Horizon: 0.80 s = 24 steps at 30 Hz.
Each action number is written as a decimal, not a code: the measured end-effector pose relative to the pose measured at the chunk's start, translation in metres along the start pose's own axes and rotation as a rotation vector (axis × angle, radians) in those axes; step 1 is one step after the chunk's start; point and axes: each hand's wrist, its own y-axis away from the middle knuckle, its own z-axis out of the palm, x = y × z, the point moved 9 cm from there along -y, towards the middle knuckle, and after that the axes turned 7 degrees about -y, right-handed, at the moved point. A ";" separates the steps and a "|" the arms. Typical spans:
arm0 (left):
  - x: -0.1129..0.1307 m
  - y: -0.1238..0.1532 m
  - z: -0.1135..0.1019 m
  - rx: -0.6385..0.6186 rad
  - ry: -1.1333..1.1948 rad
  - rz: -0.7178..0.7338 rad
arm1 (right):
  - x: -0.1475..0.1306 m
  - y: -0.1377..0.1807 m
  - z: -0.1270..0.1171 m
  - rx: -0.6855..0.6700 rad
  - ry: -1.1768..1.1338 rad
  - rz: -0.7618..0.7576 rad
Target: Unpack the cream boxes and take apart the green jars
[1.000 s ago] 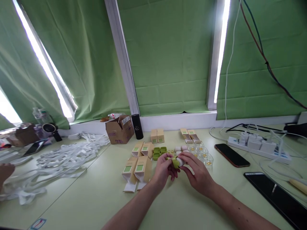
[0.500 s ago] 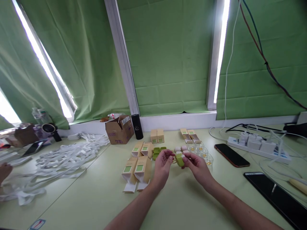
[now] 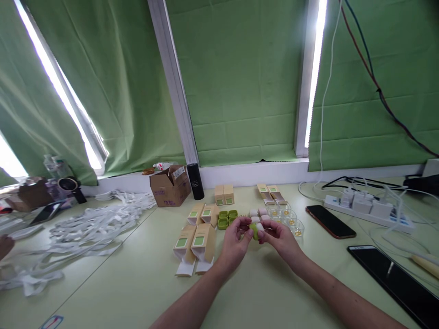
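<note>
The left hand [image 3: 235,241] is closed on a green piece [image 3: 254,232], while the right hand [image 3: 279,235] pinches a white piece [image 3: 259,227] against it; both sit between the 2 hands, near the pale cylinders [image 3: 253,213]. An uneven fingertip grip could tilt the white piece and let it slip onto the surface [image 3: 144,274]. Farther out, 4 green cups [image 3: 222,226] stand together, contents too small to tell. The clear cups [image 3: 297,227] show yellowish centres. The tan boxes [image 3: 209,240] and open carton [image 3: 167,193] hide their insides.
</note>
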 end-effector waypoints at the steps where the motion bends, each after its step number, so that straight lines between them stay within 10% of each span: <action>1: 0.002 0.001 0.000 -0.005 -0.022 0.010 | 0.000 -0.001 -0.002 0.012 0.020 -0.011; 15: 0.030 0.011 0.000 0.059 -0.393 0.252 | -0.048 0.035 0.020 0.008 0.875 -0.740; 24: 0.025 0.010 0.006 0.018 -0.515 0.309 | -0.045 0.036 0.024 -0.022 0.986 -0.794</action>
